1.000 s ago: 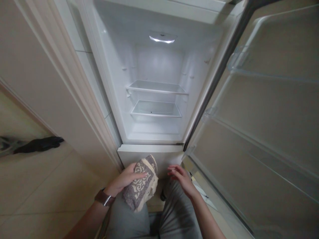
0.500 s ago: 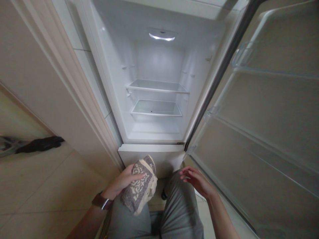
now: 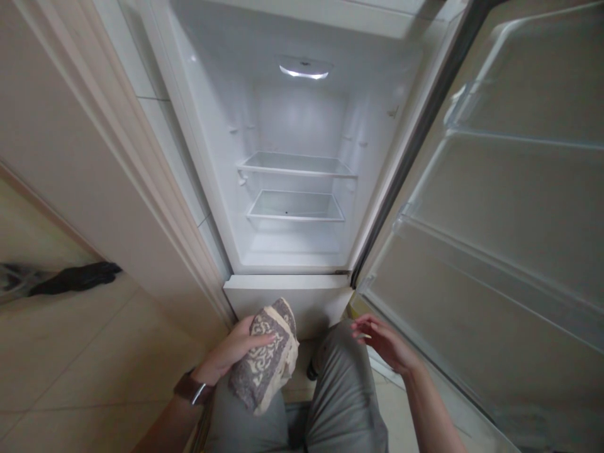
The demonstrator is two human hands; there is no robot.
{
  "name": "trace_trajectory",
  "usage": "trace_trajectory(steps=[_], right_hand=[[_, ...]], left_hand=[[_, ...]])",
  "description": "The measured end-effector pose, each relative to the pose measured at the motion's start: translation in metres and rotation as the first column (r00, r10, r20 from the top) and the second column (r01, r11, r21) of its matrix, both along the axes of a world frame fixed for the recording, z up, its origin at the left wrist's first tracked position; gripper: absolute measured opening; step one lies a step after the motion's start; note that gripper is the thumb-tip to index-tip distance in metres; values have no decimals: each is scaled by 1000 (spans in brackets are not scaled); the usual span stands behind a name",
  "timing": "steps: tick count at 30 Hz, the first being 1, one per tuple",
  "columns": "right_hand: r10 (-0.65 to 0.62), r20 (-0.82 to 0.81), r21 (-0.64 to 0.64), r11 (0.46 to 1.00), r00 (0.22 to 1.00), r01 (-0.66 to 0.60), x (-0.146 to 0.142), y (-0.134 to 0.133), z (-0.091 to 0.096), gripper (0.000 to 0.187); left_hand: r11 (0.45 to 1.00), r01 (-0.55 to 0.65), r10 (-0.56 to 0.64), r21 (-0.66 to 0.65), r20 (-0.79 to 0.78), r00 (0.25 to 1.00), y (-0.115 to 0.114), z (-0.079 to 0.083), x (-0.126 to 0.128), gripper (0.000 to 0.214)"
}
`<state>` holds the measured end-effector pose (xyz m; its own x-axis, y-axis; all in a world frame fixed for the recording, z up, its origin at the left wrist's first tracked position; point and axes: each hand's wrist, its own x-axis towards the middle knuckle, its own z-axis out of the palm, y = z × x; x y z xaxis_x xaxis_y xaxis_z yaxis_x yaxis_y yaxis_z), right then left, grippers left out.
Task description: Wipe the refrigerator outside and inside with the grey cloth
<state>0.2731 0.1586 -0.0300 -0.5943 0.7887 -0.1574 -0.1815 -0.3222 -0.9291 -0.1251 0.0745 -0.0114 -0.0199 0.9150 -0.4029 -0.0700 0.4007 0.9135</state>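
A folded grey-brown and cream patterned cloth [image 3: 264, 362] is gripped in my left hand [image 3: 236, 346], its thumb across the top, just above my left thigh. My right hand [image 3: 384, 343] hangs beside my right knee with nothing in it, fingers loosely curved and apart. Ahead of me the fridge [image 3: 302, 119] stands with its door [image 3: 509, 207] swung out to the right. Inside are an upper glass shelf [image 3: 297, 163] and a lower glass shelf [image 3: 297, 204], below a lit lamp [image 3: 303, 72]. A small dark speck shows on the lower shelf.
Below the fridge compartment is a white lower front panel [image 3: 292, 299]. A pale door frame [image 3: 108, 145] rises on the left. On the tiled floor [image 3: 85, 358] at far left lies a black object [image 3: 75, 279] I cannot identify. Clear door racks [image 3: 495, 264] line the fridge door.
My right hand has shifted slightly to the right, and the fridge door has swung a little wider. My left hand still grips the cloth in nearly the same place.
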Motion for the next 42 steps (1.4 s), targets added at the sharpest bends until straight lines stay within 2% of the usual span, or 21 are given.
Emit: trace_trajectory(steps=[7, 14, 23, 29, 34, 38, 40, 42], right_hand=[[54, -3, 27, 998, 999, -53, 20, 6, -1, 36], [17, -26, 8, 1000, 1000, -17, 33, 9, -9, 39], [-80, -38, -18, 997, 996, 79, 28, 5, -6, 47], [-128, -27, -26, 991, 991, 128, 23, 4, -6, 51], [-137, -88, -66, 989, 987, 131, 23, 7, -6, 50], [-194, -149, -139, 975, 970, 174, 6, 0, -13, 44], [-164, -122, -200, 970, 979, 137, -17, -16, -26, 43], [-81, -26, -248, 966, 996, 72, -47, -41, -47, 47]], left_hand=[[1000, -1, 1, -2, 4, 1000, -3, -1, -3, 70], [1000, 11, -11, -6, 0, 1000, -2, 5, 0, 67], [1000, 22, -22, -12, 35, 999, -1, -4, 2, 73], [999, -20, 22, -36, 54, 998, -4, -1, 6, 73], [998, -41, 43, -42, 56, 998, -8, 1, 6, 71], [997, -56, 63, -57, 135, 989, -8, -1, 9, 73], [997, -50, 59, -59, 177, 983, -5, -3, 16, 75], [997, -53, 61, -50, 178, 982, -3, -4, 26, 75]])
